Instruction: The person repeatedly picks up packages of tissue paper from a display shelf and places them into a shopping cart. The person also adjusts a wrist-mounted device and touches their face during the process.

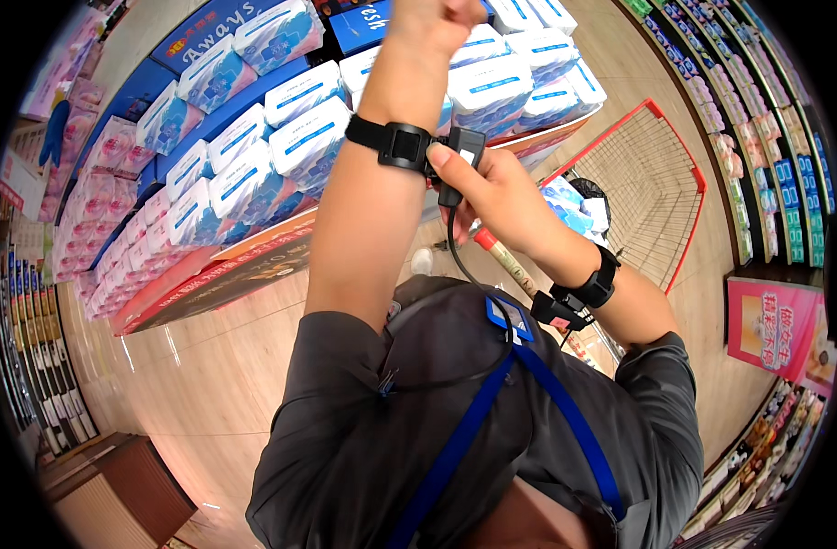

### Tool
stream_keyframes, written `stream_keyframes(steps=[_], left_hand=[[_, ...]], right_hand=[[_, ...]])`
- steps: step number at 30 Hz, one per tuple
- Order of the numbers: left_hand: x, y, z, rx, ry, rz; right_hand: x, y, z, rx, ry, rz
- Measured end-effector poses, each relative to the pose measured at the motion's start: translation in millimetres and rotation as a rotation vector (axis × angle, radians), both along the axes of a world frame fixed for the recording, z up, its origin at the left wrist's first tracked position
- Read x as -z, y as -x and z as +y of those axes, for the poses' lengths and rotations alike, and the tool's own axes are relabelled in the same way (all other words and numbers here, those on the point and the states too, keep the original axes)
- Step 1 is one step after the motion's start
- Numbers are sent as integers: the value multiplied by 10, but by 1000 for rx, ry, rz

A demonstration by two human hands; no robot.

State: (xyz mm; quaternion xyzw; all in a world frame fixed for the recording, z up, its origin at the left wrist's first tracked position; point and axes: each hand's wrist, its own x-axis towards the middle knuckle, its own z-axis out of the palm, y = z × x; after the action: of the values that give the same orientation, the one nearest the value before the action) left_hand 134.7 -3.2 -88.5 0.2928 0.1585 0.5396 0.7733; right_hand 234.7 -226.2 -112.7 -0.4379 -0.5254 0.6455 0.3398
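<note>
My left forearm reaches up across the view. My left hand (452,17) is cut off by the top edge, with its fingers partly hidden. A black strap (398,144) goes round my left wrist, and a small black device (463,161) with a cable (452,237) sits beside it. Thumb and fingers of my right hand (504,195) grip this device. On my right wrist is another black strap (600,278) with a black box (562,312). Behind the hands, stacked white and blue tissue packs (308,141) fill a display.
A wire shopping cart (638,199) with a red rim stands at the right, holding several items; its handle (507,261) is close to my right forearm. Stocked shelves (761,130) line the right side. Pink packs (102,213) and a brown ribbed box (123,494) are at the left.
</note>
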Motion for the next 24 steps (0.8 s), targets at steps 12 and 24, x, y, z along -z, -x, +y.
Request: stream_keyframes(steps=[12, 24], left_hand=[[134, 334, -482, -30, 207, -464], [-101, 775, -838, 80, 41, -622]], right_hand=[[39, 173, -31, -73, 23, 14], [195, 31, 75, -504, 43, 209]])
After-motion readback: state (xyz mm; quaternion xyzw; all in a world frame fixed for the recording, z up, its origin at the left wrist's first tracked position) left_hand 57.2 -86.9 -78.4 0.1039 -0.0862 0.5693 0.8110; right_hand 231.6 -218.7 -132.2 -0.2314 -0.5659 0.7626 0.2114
